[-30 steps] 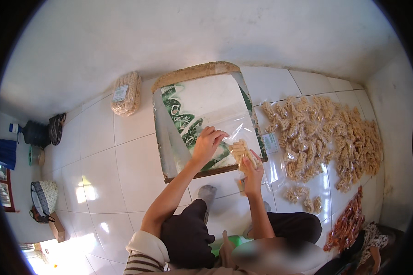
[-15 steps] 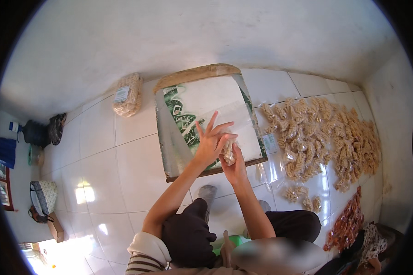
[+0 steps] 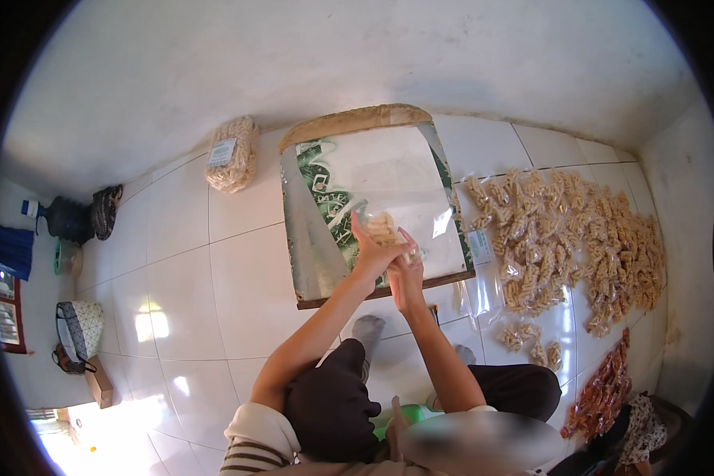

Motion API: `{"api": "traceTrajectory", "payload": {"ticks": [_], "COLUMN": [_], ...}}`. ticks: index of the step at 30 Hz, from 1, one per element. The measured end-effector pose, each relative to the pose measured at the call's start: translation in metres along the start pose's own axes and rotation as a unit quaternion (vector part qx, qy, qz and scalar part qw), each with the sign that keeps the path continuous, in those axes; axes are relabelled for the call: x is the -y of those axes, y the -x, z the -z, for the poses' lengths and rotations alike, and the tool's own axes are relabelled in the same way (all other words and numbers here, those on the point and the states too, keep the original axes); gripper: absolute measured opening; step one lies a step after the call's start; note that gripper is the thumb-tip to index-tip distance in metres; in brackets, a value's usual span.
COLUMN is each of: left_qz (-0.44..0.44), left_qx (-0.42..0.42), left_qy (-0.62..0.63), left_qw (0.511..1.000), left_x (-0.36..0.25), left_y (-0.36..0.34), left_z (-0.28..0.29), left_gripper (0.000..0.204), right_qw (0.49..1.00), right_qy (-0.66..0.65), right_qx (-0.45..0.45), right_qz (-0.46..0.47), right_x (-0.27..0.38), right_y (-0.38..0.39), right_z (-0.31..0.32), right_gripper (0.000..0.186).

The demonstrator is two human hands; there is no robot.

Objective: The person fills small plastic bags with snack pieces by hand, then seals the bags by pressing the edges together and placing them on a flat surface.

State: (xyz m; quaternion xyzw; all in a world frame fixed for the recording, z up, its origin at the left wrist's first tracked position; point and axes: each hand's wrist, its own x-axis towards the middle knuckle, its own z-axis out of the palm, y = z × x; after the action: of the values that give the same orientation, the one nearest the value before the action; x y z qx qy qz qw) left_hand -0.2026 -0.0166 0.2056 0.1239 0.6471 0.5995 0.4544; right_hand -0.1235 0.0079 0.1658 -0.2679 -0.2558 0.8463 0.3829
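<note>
While one pack [image 3: 235, 163] lies apart, left hand [image 3: 373, 258] and right hand [image 3: 405, 282] share a pinching grip on one bag [image 3: 381, 228].

The sticks [image 3: 382, 228] I grip are pale tan. The board [image 3: 401, 170] is white, patterned green along its left, its far edge [image 3: 357, 119] brown. My left sleeve [image 3: 258, 428] is cream with brown stripes. Right, the packets [image 3: 531, 238] are tan; the near-right pile [image 3: 599, 393] is rusty red; the left cloth [image 3: 9, 251] is blue.
</note>
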Motion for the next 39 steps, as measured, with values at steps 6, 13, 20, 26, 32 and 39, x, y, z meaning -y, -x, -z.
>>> {"api": "traceTrajectory", "payload": {"ticks": [6, 13, 20, 26, 32, 39], "left_qz": [-0.079, -0.178, -0.064, 0.002, 0.016, 0.107], "left_qx": [-0.071, -0.052, 0.114, 0.218, 0.267, 0.321], "left_qy": [-0.074, -0.117, -0.077, -0.014, -0.024, -0.084], "left_qw": [0.992, 0.976, 0.988, 0.976, 0.963, 0.937], "left_x": [0.038, 0.031, 0.017, 0.018, 0.021, 0.032], "left_y": [-0.027, -0.02, 0.003, 0.042, 0.076, 0.099], "left_z": [0.01, 0.017, 0.034, 0.059, 0.076, 0.102], "left_gripper": [0.075, 0.046, 0.055, 0.061, 0.063, 0.068], "right_qw": [1.0, 0.987, 0.949, 0.901, 0.866, 0.836], "right_qy": [0.029, 0.13, 0.262, 0.374, 0.42, 0.459], "right_qx": [-0.006, -0.007, -0.034, -0.067, -0.063, -0.031], "right_qz": [0.01, 0.095, 0.171, 0.209, 0.263, 0.299], "right_x": [0.01, 0.014, 0.005, 0.009, -0.006, -0.019], "right_y": [-0.01, -0.019, -0.041, -0.053, -0.079, -0.093], "right_z": [-0.009, -0.003, 0.011, -0.006, -0.004, -0.004], "right_gripper": [0.057, 0.056, 0.056, 0.053, 0.053, 0.058]}}
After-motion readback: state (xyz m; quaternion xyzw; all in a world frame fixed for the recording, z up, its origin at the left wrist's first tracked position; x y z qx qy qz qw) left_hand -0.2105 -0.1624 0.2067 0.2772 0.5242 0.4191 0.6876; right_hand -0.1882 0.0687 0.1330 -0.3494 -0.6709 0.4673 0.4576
